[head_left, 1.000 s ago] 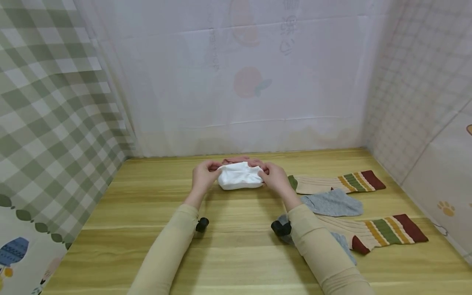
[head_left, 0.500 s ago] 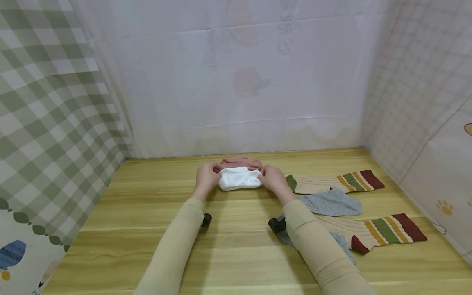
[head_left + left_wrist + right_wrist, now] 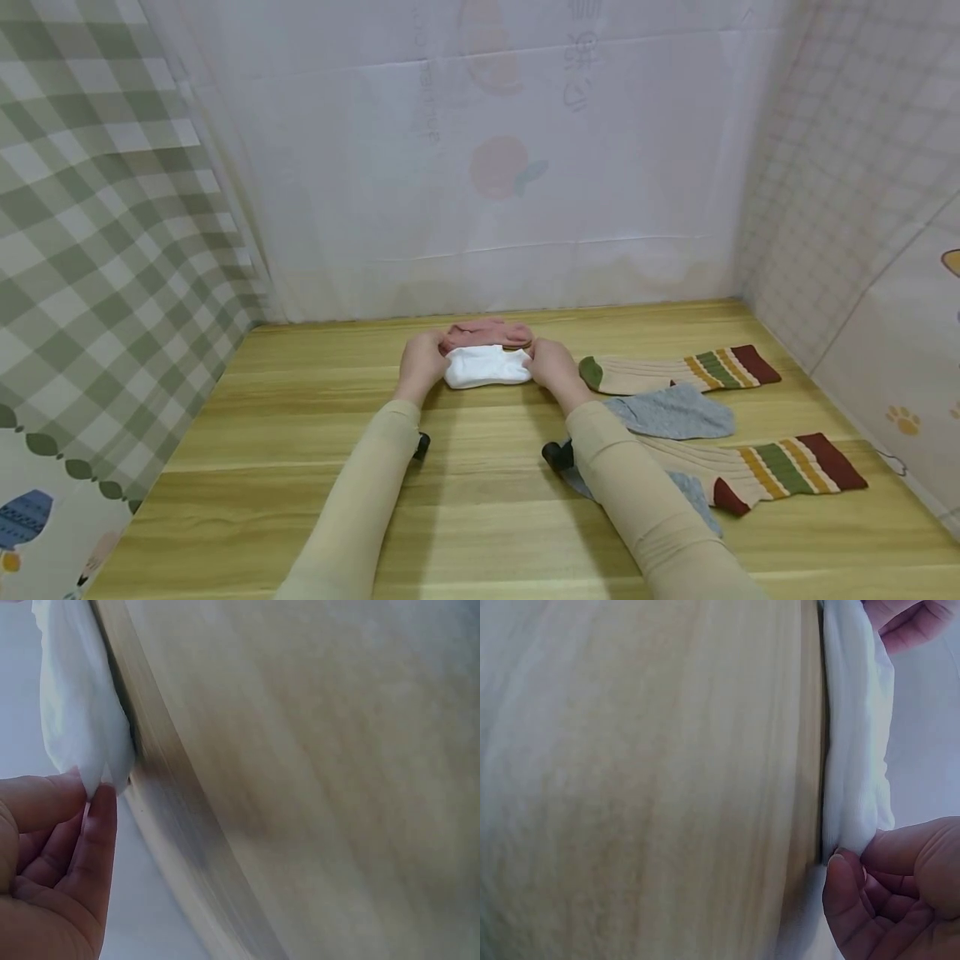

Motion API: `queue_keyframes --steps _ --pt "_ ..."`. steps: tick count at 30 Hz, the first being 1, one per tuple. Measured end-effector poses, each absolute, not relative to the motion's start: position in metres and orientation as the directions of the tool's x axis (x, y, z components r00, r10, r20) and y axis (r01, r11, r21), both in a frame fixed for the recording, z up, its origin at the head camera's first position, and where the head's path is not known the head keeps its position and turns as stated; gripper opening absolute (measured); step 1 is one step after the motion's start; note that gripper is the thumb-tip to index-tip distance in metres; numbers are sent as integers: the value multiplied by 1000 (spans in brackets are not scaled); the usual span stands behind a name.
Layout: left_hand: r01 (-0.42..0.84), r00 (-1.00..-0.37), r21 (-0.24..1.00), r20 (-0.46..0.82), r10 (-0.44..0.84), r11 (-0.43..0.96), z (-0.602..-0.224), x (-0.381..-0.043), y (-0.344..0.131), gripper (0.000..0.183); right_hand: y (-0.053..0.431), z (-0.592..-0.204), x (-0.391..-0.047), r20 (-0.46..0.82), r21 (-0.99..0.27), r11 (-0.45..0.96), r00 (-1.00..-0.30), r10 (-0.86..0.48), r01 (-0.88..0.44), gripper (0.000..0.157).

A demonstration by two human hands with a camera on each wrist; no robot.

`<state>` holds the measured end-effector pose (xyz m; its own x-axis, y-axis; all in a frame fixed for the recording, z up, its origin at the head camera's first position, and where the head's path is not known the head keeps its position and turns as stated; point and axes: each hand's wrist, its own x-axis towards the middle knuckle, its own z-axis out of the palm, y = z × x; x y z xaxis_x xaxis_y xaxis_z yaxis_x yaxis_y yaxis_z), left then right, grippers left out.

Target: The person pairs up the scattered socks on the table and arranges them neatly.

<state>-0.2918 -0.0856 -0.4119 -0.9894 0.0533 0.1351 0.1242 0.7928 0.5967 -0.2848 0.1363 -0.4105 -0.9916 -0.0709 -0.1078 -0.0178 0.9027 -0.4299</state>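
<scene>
Head view: a white sock [image 3: 487, 367] is held near the far edge of the wooden table [image 3: 487, 492], just in front of a pink sock [image 3: 487, 332]. Its left end is pinched by thumb and fingers of the left hand [image 3: 422, 364], its right end likewise by the right hand [image 3: 555, 371].

White sock [image 3: 487, 367] sits lower than a second ago; left hand [image 3: 422, 364] and right hand [image 3: 556, 372] are down with it. More of the pink sock [image 3: 487, 333] behind now shows.
</scene>
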Motion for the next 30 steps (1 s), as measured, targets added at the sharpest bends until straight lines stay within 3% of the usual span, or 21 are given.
queue_keyframes --steps 14,24,30 --pt "122 -991 512 110 76 851 -414 -293 -90 9 134 -410 -285 -127 -392 920 -990 -64 -9 16" --pt "145 -987 568 146 74 810 -417 -294 -99 1 143 -408 -286 -136 -412 911 -989 -51 10 12" --pt "135 -989 593 131 71 794 -413 -291 -108 5 151 -401 -284 -105 -433 901 -993 -55 -4 16"
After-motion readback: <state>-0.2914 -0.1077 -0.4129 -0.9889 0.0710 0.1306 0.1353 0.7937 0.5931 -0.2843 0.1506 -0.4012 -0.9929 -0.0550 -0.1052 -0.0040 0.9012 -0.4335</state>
